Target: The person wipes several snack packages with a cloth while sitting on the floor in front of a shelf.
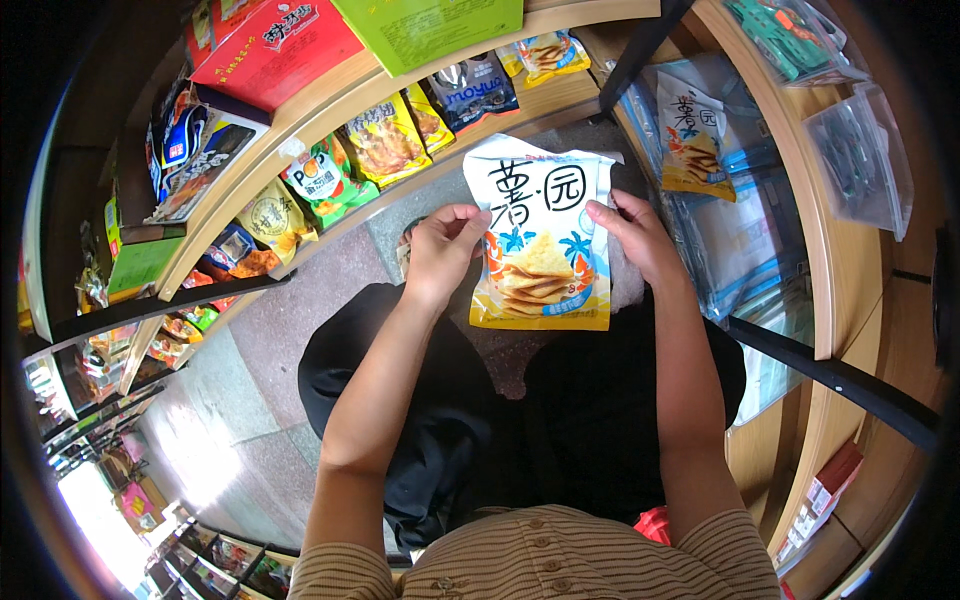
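Note:
A white and yellow snack bag (536, 255) with a picture of stacked crisps hangs upright between my two hands, above my knees. My left hand (448, 244) pinches its left edge between thumb and fingers. The right edge is gripped by my right hand (634, 229), its thumb on the printed front and its fingers partly hidden behind. Something greyish and fluffy (628, 283) shows just behind the bag, below my right hand; what it is I cannot tell. A similar snack bag (691, 142) lies on clear plastic packets at the right.
A wooden shelf (330, 232) curves along the front and left, holding several snack bags, with a red box (281, 45) and a green box (431, 30) above. At right are stacked plastic packets (750, 225), clear tubs (862, 157) and a black metal bar (832, 375).

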{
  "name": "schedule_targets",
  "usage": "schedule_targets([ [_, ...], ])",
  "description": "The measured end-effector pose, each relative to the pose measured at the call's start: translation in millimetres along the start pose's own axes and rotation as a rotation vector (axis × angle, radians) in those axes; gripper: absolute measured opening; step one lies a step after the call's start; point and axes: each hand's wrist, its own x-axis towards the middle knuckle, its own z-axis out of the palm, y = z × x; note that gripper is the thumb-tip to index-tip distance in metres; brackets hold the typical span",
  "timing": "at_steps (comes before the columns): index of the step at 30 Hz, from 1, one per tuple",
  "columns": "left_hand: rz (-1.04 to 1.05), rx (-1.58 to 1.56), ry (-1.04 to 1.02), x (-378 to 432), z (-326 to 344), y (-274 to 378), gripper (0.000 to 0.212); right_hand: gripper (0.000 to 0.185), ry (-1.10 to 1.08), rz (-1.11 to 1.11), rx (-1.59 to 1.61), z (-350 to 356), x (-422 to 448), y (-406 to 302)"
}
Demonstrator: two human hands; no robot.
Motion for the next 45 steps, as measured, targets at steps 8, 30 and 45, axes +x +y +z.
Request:
schedule_targets([
  [8, -0.010, -0.341, -0.080, 5, -14, 0, 0.008, 0.035, 0.096, 0.056, -0.041, 1, -1, -2],
  [30, -0.049, -0.149, 0.008, 0, -4, -2, 0.013, 0.032, 0.540, -0.406, -0.486, 19, -8, -17],
  [45, -0.080, -0.210, 0.031, 2, -17, 11, 0.027, 0.021, 0.130, -0.254, -0.845, 27, -29, 29],
])
